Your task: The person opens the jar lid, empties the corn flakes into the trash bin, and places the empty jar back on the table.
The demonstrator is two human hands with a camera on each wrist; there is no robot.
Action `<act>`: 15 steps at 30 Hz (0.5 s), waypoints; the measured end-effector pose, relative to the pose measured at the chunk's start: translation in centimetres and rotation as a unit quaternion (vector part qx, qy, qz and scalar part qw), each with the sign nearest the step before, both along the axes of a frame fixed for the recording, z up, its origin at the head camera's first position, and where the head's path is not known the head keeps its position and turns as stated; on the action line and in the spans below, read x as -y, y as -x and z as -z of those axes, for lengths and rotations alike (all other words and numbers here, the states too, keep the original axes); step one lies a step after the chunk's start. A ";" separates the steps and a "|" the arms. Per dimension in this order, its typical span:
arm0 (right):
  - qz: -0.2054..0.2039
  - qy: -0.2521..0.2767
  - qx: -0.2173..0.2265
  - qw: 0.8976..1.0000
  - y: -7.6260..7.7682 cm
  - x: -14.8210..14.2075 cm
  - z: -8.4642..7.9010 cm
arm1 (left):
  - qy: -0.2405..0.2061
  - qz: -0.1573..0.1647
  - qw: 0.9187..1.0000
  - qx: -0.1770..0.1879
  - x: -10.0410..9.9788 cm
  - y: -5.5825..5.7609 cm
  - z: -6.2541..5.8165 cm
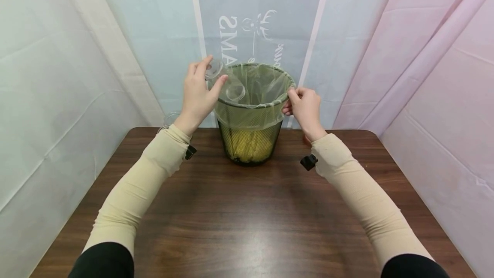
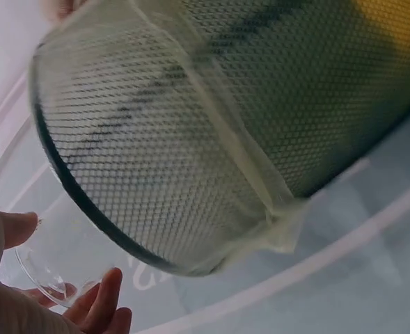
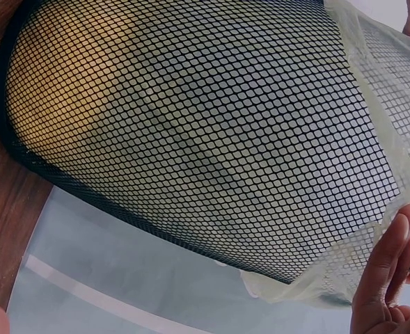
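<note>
A black mesh wastebasket point(image 1: 231, 140) stands upright at the far side of the table, lined with a thin pale-yellow bag point(image 1: 251, 117) folded over its rim. Something yellow shows through the mesh near the bottom. My left hand point(image 1: 198, 93) holds a clear cup point(image 1: 235, 92) between thumb and fingers, tipped with its mouth over the basket's left rim. In the left wrist view the cup point(image 2: 69, 250) looks transparent, its round base among the fingers. On the right side, my right hand point(image 1: 306, 106) pinches the rim and bag edge; its fingers point(image 3: 382, 261) lie against the bag in the right wrist view.
Behind my left forearm, a clear round container point(image 1: 172, 118) is partly hidden. A reddish object point(image 1: 306, 140) peeks out by my right wrist. The brown wooden table point(image 1: 247, 209) is bordered by hanging cloth point(image 1: 162, 25) at the back and both sides.
</note>
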State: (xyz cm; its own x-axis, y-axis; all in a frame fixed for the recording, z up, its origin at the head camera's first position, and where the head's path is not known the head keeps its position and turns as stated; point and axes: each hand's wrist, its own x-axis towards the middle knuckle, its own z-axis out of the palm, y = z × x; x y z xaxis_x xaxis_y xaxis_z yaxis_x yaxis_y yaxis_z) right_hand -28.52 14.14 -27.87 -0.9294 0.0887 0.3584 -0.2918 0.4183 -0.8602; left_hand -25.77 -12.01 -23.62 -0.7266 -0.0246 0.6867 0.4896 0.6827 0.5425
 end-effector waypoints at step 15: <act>0.001 0.007 0.001 1.000 0.1 0.1 0.0 | -0.018 0.003 1.000 0.006 0.0 -0.2 0.1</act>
